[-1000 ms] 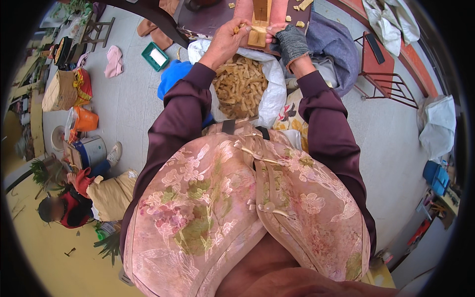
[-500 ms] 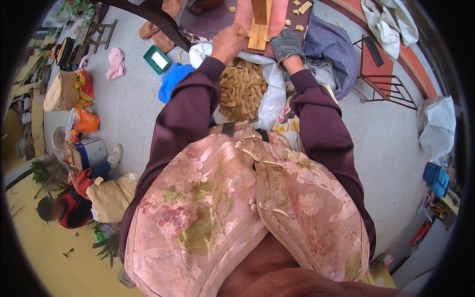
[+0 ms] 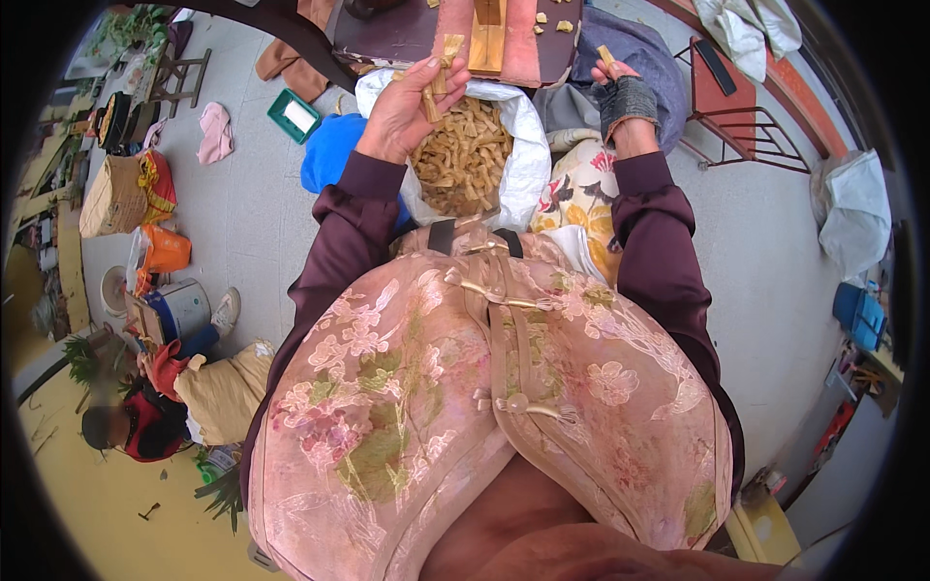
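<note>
My left hand point(image 3: 399, 111), palm turned up over the left rim of a white sack point(image 3: 530, 160), holds a few small tan folded pieces point(image 3: 431, 102) between fingers and palm. Off to the right, my right hand point(image 3: 628, 108) wears a grey fingerless glove and pinches one similar tan piece point(image 3: 605, 55) at its fingertips. The sack gapes in front of my body, filled with many more tan pieces point(image 3: 467, 160), some pinched in the middle; what they are made of is unclear. Beyond it, a wooden block-like device point(image 3: 486, 48) stands on a pink cloth point(image 3: 523, 53).
The dark table point(image 3: 387, 41) carries several loose tan bits point(image 3: 541, 17). Left of the sack are a blue cloth bundle point(image 3: 329, 150) and a green tray point(image 3: 294, 116). A red-topped stool point(image 3: 722, 87) stands right. Another person point(image 3: 155, 421) sits at the far left.
Both hands have left the wooden device and come back toward me, spreading apart. The left now shows several tan pieces in its palm; the right lifts one piece out to the right.
</note>
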